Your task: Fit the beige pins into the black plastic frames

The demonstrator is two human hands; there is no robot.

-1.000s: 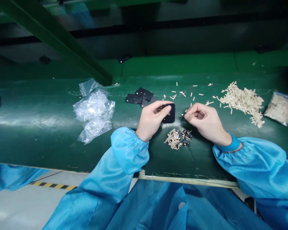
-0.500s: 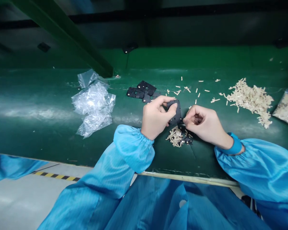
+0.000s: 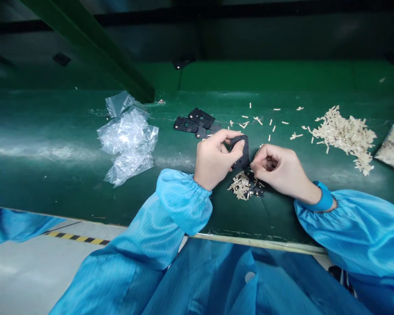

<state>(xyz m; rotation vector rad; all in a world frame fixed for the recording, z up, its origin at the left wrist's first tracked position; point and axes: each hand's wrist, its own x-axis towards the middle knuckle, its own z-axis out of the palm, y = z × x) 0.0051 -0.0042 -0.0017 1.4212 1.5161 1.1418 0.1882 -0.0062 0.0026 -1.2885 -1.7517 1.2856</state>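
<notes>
My left hand (image 3: pixel 215 161) is pinching a flat black rectangular plate with cut-outs (image 3: pixel 240 153) just above a small heap of beige strips and black scraps (image 3: pixel 242 186) on the green bench (image 3: pixel 52 183), while my right hand (image 3: pixel 268 165) is pinching something too small to tell at the plate's edge.

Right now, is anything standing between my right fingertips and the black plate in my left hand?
Nothing visible: your right hand has its fingertips right at the edge of the black plate held in your left hand. The pile of tan and black pieces lies below them.
</notes>
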